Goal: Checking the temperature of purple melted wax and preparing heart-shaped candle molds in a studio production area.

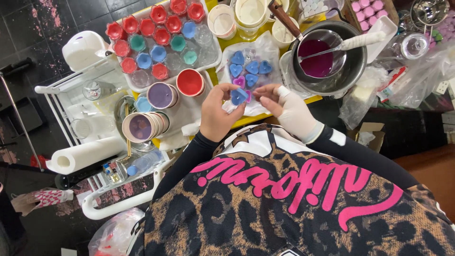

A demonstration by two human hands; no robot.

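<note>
My left hand (217, 114) pinches a small blue heart-shaped wax piece (238, 96) between thumb and fingers. My right hand (289, 111), wrapped in a white bandage-like glove, touches the same blue heart from the right with its fingertips. Just beyond my hands, several more blue hearts (251, 67) and a purple heart (239, 81) lie on a sheet of clear plastic (265, 47).
A white tray (215, 52) holds several red, teal and blue cups. Purple-filled and red cups (161, 95) stand beside it. A metal pot (355, 66) holds a small pan of purple liquid (316, 64). A paper towel roll (83, 155) lies on a white cart at left.
</note>
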